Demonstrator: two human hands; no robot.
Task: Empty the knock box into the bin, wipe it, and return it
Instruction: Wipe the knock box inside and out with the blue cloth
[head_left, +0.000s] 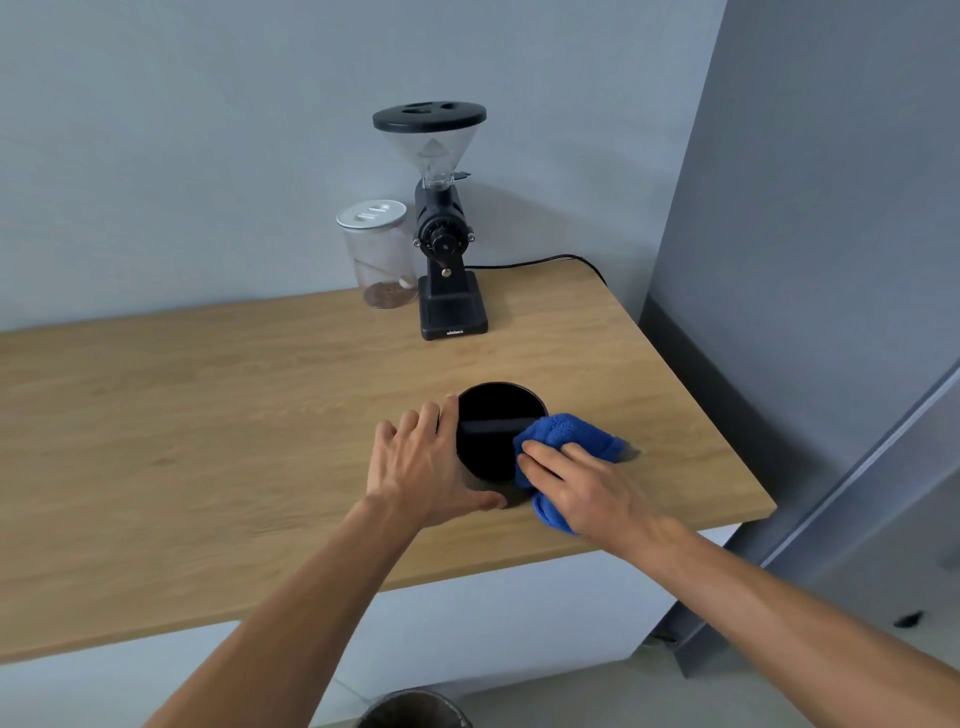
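The black round knock box (493, 410) stands upright on the wooden counter (208, 426), its bar across the opening. My left hand (426, 462) is wrapped around its left side, thumb at the front. My right hand (587, 488) presses a blue cloth (571, 434) against the box's right rim and side. Below the counter's front edge, the rim of a bin (415, 709) shows on the floor at the bottom of the view.
A black coffee grinder (447, 260) with a clear hopper stands at the back by the wall, its cable (545, 260) running right. A clear jar (379, 254) with a white lid sits left of it. The counter's right edge (727, 441) lies near a grey wall.
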